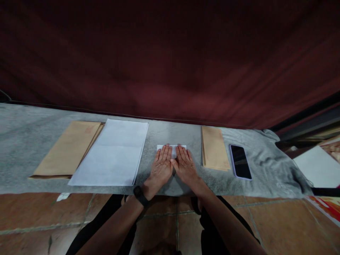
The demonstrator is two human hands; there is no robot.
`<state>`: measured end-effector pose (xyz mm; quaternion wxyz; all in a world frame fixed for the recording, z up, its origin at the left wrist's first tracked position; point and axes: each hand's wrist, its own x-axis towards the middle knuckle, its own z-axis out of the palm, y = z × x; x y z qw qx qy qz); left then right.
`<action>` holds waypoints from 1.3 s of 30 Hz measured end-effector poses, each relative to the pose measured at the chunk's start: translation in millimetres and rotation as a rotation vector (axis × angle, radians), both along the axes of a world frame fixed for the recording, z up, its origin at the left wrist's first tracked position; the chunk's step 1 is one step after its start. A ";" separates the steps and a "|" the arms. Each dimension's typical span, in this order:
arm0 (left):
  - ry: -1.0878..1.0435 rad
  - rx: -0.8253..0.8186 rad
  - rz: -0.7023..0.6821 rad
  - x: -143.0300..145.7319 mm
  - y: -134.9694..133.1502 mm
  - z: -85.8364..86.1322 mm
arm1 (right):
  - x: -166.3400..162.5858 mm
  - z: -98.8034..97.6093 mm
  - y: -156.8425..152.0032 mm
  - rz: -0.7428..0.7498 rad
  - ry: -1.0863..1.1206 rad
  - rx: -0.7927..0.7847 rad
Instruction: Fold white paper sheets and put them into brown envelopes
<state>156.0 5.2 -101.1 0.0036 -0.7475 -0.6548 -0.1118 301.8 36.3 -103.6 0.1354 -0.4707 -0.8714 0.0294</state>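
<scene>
My left hand (160,167) and my right hand (185,164) lie flat side by side, fingers stretched out, palms down on a small folded white paper (172,147). Most of the paper is hidden under the hands; only its far edge and corners show. A black watch (140,195) sits on my left wrist. The paper rests on a grey cloth-covered table (32,141).
A stack of white sheets (114,152) lies left of the hands, with large brown envelopes (66,148) further left. To the right lie a stack of small brown envelopes (214,148) and a dark phone (240,161). A dark red curtain (170,60) hangs behind. Tiled floor below.
</scene>
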 end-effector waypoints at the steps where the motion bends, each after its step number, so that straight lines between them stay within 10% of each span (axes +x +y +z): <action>1: -0.002 0.003 0.008 -1.7 -0.1 0.5 | 0.4 -0.4 -0.1 -0.009 -0.001 0.006; 24: -0.120 0.082 0.193 -27.8 -3.4 15.1 | 25.1 2.2 1.9 -0.151 0.001 0.046; 39: -0.978 -0.188 0.487 -44.3 19.2 29.5 | -3.5 8.0 -29.0 0.113 0.019 -0.044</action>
